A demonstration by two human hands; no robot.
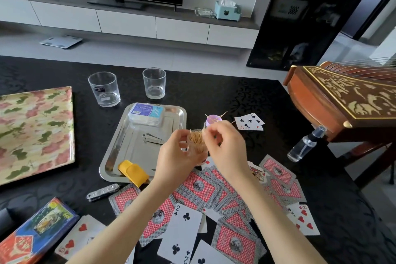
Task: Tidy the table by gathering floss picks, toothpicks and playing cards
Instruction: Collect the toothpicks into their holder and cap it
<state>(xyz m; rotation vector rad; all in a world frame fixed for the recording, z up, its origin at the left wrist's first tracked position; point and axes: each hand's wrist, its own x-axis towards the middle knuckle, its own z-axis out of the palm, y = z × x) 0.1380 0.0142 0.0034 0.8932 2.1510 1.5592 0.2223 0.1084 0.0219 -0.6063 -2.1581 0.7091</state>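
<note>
Gripping toothpick jar [196, 142], half hidden: left hand [176, 153] | right hand [228, 146] fingers [208, 135] pinched, contents unclear

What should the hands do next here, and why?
Probably let the right hand slip whatever it seems to pinch into the toothpick jar that the left hand grips: its fingertips sit right at the jar's open top, and more loose toothpicks wait by the purple lid.

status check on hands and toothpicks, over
Left hand grips toothpick jar. Right hand pinches toothpicks at its mouth. Loose ones by purple lid; playing cards scattered underneath.
</note>
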